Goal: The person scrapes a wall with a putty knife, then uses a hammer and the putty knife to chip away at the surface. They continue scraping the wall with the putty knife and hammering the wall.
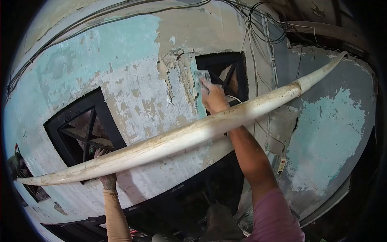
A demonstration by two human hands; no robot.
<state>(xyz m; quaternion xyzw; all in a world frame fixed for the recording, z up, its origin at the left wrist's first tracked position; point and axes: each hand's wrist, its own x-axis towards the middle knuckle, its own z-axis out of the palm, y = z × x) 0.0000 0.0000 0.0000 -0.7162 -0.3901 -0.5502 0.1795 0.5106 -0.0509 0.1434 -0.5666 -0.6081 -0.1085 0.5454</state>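
Observation:
My right hand [213, 97] is closed around a flat, pale-grey scraper [203, 76]. Its blade lies against the wall, between a strip of peeling paint [177, 72] and the upper dark window frame [242, 72]. Lower on the left, my left hand [108, 181] is partly hidden behind a long white pipe [161, 147]. Its fingertips show above the pipe, bent over the lower edge of the left dark window frame [115, 133]. The pipe crosses the view slantwise in front of both arms, stained brown along its upper side.
Black cables [100, 18] run along the top, and loose wires [254, 44] hang beside the upper window. A white power strip [281, 166] hangs at the right. Patchy turquoise and white paint covers the wall [133, 97]. Below is a dark opening [181, 205].

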